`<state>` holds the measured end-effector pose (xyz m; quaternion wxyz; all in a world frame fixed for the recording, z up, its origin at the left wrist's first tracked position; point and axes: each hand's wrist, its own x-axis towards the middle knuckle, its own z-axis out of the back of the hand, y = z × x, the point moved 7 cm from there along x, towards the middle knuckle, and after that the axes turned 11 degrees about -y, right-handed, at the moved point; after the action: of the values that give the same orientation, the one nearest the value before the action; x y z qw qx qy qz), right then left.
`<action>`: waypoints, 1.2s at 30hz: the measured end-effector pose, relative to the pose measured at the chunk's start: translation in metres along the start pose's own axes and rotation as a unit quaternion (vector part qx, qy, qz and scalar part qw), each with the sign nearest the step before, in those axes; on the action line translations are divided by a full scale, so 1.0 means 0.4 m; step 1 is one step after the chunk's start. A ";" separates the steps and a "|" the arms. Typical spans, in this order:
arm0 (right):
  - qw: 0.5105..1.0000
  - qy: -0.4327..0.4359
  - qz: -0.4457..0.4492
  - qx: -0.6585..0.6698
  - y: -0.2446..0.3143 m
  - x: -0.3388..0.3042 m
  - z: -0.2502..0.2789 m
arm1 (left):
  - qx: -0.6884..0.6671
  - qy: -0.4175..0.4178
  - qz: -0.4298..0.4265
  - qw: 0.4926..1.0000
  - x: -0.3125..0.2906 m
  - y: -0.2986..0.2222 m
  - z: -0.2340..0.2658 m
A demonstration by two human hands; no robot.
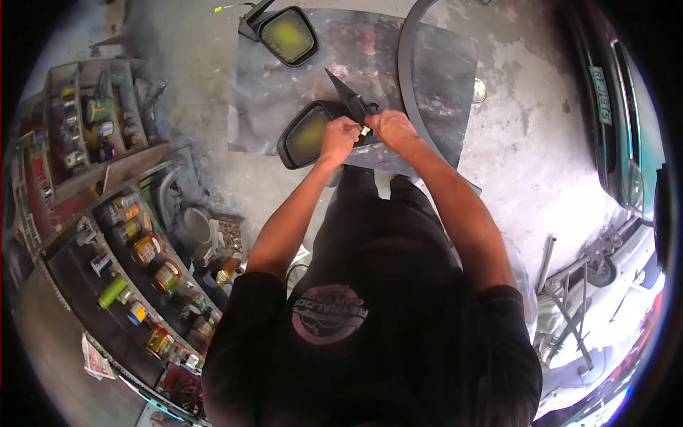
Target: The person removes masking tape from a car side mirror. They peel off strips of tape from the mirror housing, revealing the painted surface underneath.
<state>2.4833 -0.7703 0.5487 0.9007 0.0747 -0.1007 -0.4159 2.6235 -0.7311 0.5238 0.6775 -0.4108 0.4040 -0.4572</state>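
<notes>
A black car side mirror [307, 134] lies at the near edge of a dark, paint-stained panel [356, 43]. Its glass looks yellowish, and its pointed mount [347, 91] sticks up and away from me. My left hand [341, 139] is closed in a pinch beside the housing; what its fingers hold is hidden. Close to its right, my right hand [391, 129] has its fingers closed at the base of the mount. Between the two hands shows a small whitish-yellow piece [366, 131], too small to name. A second black side mirror [288, 37] lies at the panel's far left.
A curved dark trim strip [407, 64] crosses the panel's right side. Shelves [107, 174] with several cans and bottles stand at left, near a round bucket [198, 226]. At right are a vehicle [629, 121] and a metal stand [569, 306]. A round lid [480, 90] lies on the floor.
</notes>
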 end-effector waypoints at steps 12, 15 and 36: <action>0.976 -0.052 -0.113 0.179 0.011 0.030 -0.022 | -0.283 0.087 0.254 0.921 -0.105 0.079 0.007; 0.865 -0.024 -0.254 0.432 -0.022 -0.003 -0.068 | -0.289 0.092 0.244 0.921 -0.114 0.075 -0.017; 0.898 -0.150 -0.228 0.345 0.013 -0.072 0.014 | -0.193 0.088 0.131 0.969 -0.067 -0.003 -0.010</action>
<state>2.4674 -0.7453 0.5518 0.6734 0.3386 -0.3518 -0.5551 2.6126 -0.7067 0.5282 0.6014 -0.4353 0.5927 -0.3123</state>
